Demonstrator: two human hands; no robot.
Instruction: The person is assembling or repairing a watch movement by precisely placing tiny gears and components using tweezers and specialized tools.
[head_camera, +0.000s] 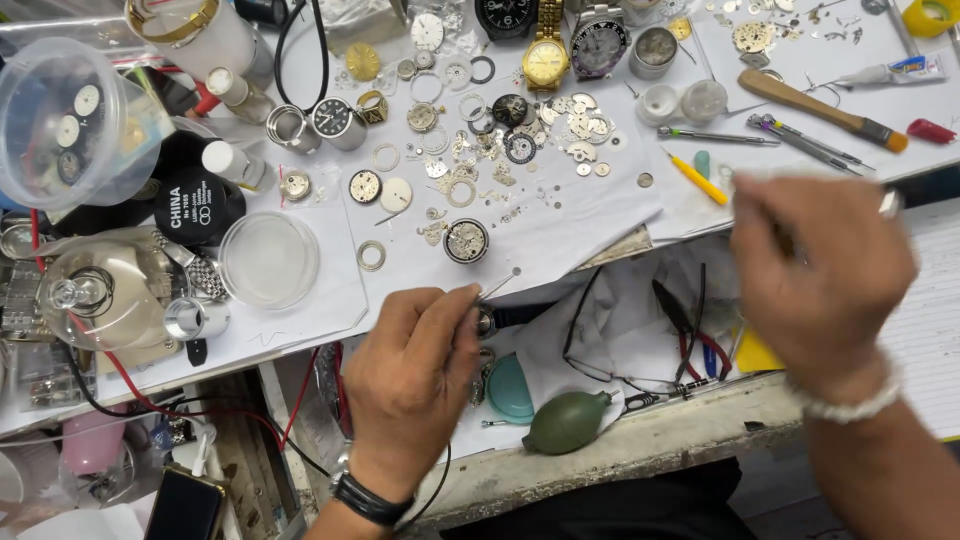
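Note:
My left hand (412, 370) is closed on a thin pair of metal tweezers (497, 287), tips pointing up and right near a round watch movement (466, 241) on white paper. A small round part shows just beside its fingers. My right hand (818, 272) is blurred over the bench's right side, fingers curled around something small and silvery that I cannot make out. It hovers below a yellow-handled tool (697, 179). Many loose watch parts, gears and rings (500, 140) are spread over the paper above both hands.
A clear round dish (268, 260) and glass dome (100, 290) stand at left. Wristwatches (546, 50) lie at the top. A wooden-handled brush (820, 105), screwdrivers, red-handled pliers (690, 325), spectacles (590, 335) and a green rubber blower (567, 422) lie around.

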